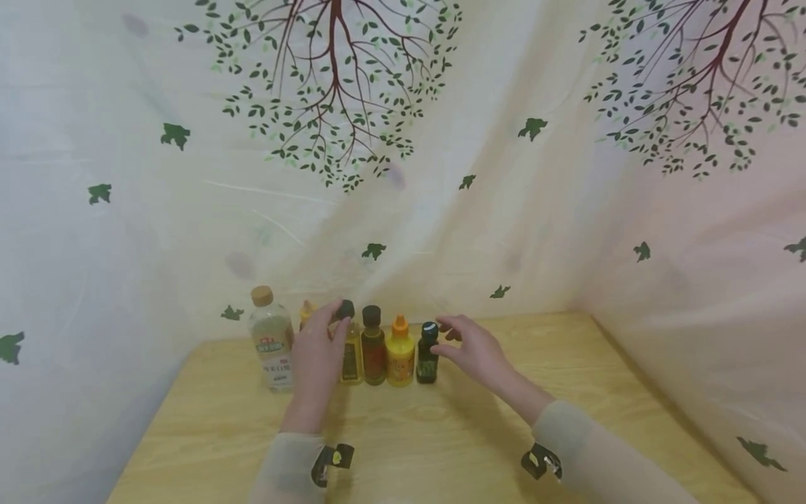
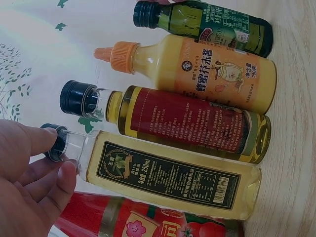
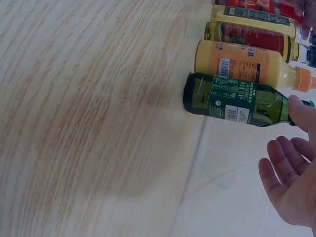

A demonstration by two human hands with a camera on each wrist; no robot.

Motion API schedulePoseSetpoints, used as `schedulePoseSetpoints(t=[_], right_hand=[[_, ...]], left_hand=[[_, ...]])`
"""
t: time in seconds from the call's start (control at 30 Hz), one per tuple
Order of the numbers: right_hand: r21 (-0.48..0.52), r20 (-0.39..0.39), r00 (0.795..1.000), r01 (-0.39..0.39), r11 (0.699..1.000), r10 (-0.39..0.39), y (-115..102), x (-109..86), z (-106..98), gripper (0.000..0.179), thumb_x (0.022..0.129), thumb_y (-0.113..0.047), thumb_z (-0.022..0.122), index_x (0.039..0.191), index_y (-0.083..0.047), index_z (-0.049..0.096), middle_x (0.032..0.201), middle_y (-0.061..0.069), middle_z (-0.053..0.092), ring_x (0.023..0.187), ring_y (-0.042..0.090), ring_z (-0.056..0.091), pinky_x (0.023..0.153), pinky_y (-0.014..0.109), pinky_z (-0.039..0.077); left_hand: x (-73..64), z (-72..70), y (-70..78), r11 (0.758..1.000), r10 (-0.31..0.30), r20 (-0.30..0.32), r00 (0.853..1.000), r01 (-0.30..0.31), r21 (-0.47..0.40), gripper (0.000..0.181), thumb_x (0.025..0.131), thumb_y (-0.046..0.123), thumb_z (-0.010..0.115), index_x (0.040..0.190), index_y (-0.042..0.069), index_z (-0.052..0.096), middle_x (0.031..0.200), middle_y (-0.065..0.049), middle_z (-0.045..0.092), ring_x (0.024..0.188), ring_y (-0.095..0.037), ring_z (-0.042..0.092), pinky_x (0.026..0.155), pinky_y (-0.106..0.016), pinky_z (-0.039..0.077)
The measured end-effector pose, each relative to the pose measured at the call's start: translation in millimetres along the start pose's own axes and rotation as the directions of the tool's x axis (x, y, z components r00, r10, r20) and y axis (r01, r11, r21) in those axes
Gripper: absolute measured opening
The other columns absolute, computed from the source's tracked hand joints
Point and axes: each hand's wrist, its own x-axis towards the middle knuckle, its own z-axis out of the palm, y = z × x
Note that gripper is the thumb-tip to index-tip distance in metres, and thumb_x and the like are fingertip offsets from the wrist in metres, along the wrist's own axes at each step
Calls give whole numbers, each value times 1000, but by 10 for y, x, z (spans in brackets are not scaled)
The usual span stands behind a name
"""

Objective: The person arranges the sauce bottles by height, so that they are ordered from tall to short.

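Note:
Six upright bottles stand in a row in the head view. My left hand (image 1: 317, 357) pinches the black cap of a pale oil bottle (image 2: 173, 177) between thumb and fingers. Just right of that bottle are a red-labelled oil bottle (image 2: 187, 121) and a yellow honey mustard squeeze bottle (image 2: 212, 74) with an orange nozzle. At the row's right end stands a small green olive oil bottle (image 3: 232, 101). My right hand (image 1: 475, 353) is beside its top, thumb at the cap, the other fingers spread apart from it.
A large clear bottle (image 1: 271, 343) with a tan cap and white label stands at the row's left end. A red tomato-labelled bottle (image 2: 143, 217) is mostly behind my left hand. The wooden table (image 1: 390, 441) meets a leaf-printed curtain (image 1: 428, 231) close behind the bottles.

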Motion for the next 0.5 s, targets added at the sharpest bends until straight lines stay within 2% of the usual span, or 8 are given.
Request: schedulePoseSetpoints(t=[0.27, 0.5], right_hand=[[-7, -23, 1000, -8, 1000, 8, 3, -81, -19, 64, 97, -25, 88, 152, -5, 63, 131, 11, 73, 118, 32, 73, 103, 57, 58], [-76, -81, 995, 45, 996, -51, 24, -111, -68, 66, 96, -27, 89, 153, -5, 63, 132, 11, 73, 118, 32, 72, 101, 56, 59]], left_hand=[[-10, -51, 28, 1000, -21, 29, 999, 21, -9, 40, 107, 16, 75, 146, 7, 69, 136, -15, 75, 78, -26, 66, 72, -44, 57], [20, -97, 49, 999, 32, -30, 999, -32, 1, 41, 106, 12, 76, 145, 2, 68, 121, -19, 78, 75, -28, 65, 70, -47, 56]])
